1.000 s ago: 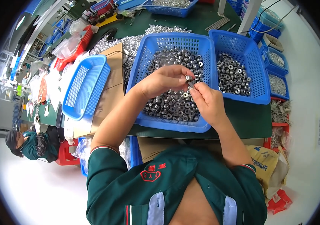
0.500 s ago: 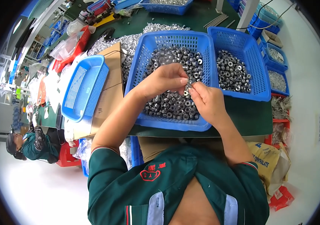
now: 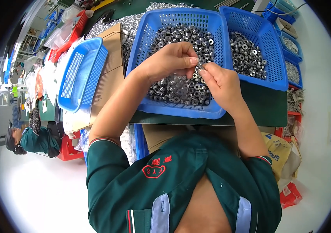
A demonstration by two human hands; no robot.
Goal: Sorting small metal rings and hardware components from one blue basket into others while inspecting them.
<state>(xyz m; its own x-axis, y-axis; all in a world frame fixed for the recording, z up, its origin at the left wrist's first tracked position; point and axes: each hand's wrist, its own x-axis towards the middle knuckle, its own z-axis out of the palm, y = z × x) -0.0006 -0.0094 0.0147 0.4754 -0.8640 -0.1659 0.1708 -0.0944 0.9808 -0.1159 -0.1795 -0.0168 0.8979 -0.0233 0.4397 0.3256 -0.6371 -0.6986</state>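
Above a large blue perforated basket (image 3: pixel 181 112), my two hands meet fingertip to fingertip. My left hand (image 3: pixel 171 62) is closed in a pinch, thumb against fingers, at one end of a small, thin grey metal piece (image 3: pixel 200 66). Thumb and forefinger of my right hand (image 3: pixel 224 86) pinch the same piece from the other side. Its exact kind is too small to tell, and fingertips cover part of it. Under the hands, the basket holds many short metal rings (image 3: pixel 179 91) with holes through them. Similar rings (image 3: pixel 247 54) fill part of a second blue basket (image 3: pixel 276 73), standing against it on the right.
Left of the baskets, a smaller blue basket (image 3: pixel 80 103) rests on cardboard (image 3: pixel 109 77). Shiny small metal parts (image 3: pixel 130 24) lie heaped behind it on the green table (image 3: pixel 258 97). A yellow sack (image 3: pixel 276 151) stands below at right. Another person (image 3: pixel 37 139) sits far left.
The view has tilted, so baskets and table sit higher in the picture. Both hands stay together, pinching the small metal piece, with little change in their pose.
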